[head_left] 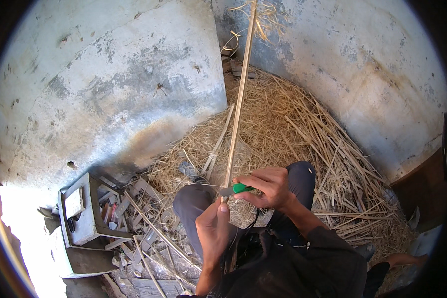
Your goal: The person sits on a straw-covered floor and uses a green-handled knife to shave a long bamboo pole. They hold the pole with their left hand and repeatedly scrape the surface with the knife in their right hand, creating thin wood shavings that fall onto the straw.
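A long, pale split bamboo strip [239, 109] runs from between my knees up toward the corner of the walls, with thin curled shavings [269, 21] around its far end. My left hand [213, 226] pinches the strip's near end, thumb along the top. In my closed right hand [269, 188] is a knife [240, 188] with a green handle. Its short grey blade lies across the strip just above my left thumb. The fingertips of both hands are close together, near my dark trousered knees [303, 179].
Straw-like shavings [268, 104] and loose bamboo strips [342, 164] heap against the right wall. On the left stands a worn wooden box frame [92, 223] holding scraps. More strips [159, 232] lie among debris beside my left leg. A bare limb [405, 259] shows at the lower right.
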Demonstrator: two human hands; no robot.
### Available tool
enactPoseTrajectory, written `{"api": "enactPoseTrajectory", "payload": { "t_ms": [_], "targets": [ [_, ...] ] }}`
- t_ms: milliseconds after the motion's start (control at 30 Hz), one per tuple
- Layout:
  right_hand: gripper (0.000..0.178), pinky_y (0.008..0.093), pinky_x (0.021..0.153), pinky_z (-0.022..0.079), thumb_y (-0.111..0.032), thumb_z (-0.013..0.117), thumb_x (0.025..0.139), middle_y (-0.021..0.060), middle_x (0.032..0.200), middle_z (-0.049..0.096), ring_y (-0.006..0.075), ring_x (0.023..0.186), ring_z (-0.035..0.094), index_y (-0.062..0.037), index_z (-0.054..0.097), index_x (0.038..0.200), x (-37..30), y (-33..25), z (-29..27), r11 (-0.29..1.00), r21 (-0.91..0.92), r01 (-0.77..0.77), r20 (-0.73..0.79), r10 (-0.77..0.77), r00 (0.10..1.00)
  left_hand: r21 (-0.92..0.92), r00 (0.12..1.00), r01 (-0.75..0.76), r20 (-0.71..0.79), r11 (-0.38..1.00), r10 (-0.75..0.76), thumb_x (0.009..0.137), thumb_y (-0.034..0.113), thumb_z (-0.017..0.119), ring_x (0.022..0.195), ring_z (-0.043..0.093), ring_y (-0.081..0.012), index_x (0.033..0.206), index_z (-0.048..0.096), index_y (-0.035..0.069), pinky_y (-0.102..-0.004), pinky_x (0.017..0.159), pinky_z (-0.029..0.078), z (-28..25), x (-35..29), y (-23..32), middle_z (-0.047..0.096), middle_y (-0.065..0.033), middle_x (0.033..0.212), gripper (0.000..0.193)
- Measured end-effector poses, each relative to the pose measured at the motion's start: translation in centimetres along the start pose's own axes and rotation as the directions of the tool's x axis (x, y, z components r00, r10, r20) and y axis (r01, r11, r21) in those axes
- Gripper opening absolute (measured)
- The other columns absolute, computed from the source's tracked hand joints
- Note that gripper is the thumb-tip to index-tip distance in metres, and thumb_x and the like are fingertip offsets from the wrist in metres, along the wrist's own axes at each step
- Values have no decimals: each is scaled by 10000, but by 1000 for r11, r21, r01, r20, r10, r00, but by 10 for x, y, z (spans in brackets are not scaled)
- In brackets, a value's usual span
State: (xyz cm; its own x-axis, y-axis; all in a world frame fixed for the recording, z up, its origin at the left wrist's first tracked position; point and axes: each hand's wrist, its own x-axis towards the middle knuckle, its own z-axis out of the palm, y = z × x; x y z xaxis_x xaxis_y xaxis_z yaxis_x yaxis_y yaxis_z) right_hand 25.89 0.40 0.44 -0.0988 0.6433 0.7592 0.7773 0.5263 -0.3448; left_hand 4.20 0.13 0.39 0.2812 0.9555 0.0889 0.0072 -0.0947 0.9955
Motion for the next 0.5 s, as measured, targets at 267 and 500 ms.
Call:
{"api": "enactPoseTrajectory", "payload": {
  "t_ms": [267,500],
  "targets": [
    [326,321,628,603,-322,898,893,79,955,834,215,761,811,-83,819,1099,13,30,-16,978,-25,-205,-179,197,964,138,1000,-21,-5,990,21,1135,243,633,831,565,-63,1377,729,-50,-243,742,460,-2,-11,-16,664,33,881,391],
    [325,344,561,542,-354,902,879,39,809,771,207,654,743,-107,824,1074,5,18,-5,997,29,-67,-45,68,997,69,998,0,-56,998,4,1073,71,675,768,560,-79,1362,725,-58,-270,713,482,6,-5,-2,638,-14,811,320]
  ]
}}
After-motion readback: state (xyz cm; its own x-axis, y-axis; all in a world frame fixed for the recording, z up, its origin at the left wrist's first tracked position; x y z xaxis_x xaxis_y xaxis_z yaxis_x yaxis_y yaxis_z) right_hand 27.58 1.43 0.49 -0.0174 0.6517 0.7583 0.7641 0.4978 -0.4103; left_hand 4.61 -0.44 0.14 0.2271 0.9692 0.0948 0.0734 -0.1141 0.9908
